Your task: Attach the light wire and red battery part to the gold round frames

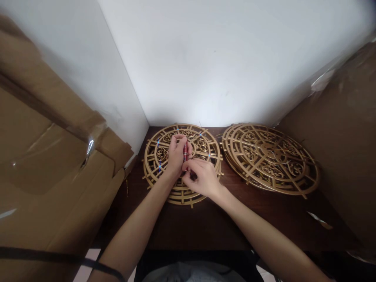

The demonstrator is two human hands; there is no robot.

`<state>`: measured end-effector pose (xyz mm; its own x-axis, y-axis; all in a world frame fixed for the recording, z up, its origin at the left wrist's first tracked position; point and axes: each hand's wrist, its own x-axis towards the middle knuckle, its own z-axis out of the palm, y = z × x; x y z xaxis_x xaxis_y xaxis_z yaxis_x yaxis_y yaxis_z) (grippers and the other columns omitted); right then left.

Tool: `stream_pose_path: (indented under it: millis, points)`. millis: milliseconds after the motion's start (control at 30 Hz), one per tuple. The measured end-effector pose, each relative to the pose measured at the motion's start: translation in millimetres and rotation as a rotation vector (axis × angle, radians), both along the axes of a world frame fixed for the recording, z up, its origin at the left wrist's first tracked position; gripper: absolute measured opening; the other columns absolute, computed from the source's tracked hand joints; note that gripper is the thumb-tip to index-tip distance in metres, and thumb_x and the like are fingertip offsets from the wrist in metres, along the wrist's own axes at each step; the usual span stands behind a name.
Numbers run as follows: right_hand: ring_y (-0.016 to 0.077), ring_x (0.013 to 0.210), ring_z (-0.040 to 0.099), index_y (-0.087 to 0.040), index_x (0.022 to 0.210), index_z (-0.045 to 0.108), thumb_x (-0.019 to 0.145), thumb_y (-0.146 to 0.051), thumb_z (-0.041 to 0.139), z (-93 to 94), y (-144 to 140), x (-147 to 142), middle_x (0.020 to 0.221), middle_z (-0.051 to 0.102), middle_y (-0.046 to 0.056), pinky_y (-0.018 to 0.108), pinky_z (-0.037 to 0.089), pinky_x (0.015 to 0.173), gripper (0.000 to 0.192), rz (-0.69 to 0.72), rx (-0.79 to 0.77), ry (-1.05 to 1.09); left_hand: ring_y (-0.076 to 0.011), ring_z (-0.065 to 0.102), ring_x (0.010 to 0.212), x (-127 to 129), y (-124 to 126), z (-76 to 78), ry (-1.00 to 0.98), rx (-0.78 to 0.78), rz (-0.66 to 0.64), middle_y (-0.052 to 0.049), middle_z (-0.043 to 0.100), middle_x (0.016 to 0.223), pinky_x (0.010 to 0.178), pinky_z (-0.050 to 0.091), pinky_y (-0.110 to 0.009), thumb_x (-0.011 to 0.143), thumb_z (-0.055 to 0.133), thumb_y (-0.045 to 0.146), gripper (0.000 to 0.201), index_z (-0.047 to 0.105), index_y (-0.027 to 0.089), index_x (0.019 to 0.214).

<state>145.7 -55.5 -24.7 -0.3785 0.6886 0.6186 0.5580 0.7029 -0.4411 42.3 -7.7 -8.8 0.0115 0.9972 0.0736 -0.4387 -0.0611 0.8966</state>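
Forearms reach in over the dark table [211, 227]; left hand [175, 154] pinches a small red part [185, 152] above the near gold fretwork disc [182, 162]; right hand [201, 177], fingers curled shut, touches it; seemingly a fitting step, calling for fine alignment; a second disc stack [268, 156] lies beside.

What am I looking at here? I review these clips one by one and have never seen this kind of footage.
The single picture comes from a camera worn on a person's head, looking down at their own bare hands. On a dark wooden table lie gold openwork discs: a stack under the hands and another stack to the right. The left hand and right hand meet over the nearer stack, pinching a small red item; what it is cannot be made out. Cardboard boxes stand on both sides.
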Motion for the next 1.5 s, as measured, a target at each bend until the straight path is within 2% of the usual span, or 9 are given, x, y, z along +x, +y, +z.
stream_pose_path:
  millis: [367, 1133, 1500]
  points:
    - [0.0121, 0.059, 0.052, -0.018, 0.076, 0.059, 0.07, -0.009, 0.047, 4.1, 0.2, 2.0, 0.066, 0.059, 0.0, 0.022, 0.041, 0.059, 0.016, 0.046, -0.02, -0.007, -0.0081, 0.042, 0.037, 0.6, -2.5, 2.0, -0.034, -0.005, 0.007, 0.008, 0.05, 0.048, 0.037, 0.03, -0.017, 0.083, 0.052, 0.027, 0.017, 0.037, 0.022, 0.087]
    - [0.0139, 0.063, 0.057, -0.018, 0.074, 0.059, 0.07, -0.01, 0.048, -3.7, 1.2, 1.6, 0.068, 0.061, 0.001, 0.023, 0.044, 0.064, 0.015, -0.004, 0.024, -0.034, -0.0073, 0.043, 0.037, 1.3, -1.7, 0.2, -0.034, -0.009, 0.011, 0.009, 0.049, 0.05, 0.038, 0.03, -0.016, 0.081, 0.056, 0.03, 0.022, 0.037, 0.022, 0.088]
    - [0.0145, 0.067, 0.06, -0.019, 0.077, 0.061, 0.071, -0.012, 0.049, -3.3, 0.3, 2.0, 0.072, 0.064, 0.002, 0.023, 0.045, 0.066, 0.015, -0.006, -0.006, -0.03, -0.0072, 0.044, 0.038, 2.2, -2.5, 3.8, -0.012, -0.013, 0.02, 0.009, 0.048, 0.049, 0.04, 0.031, -0.016, 0.081, 0.055, 0.028, 0.02, 0.037, 0.022, 0.087]
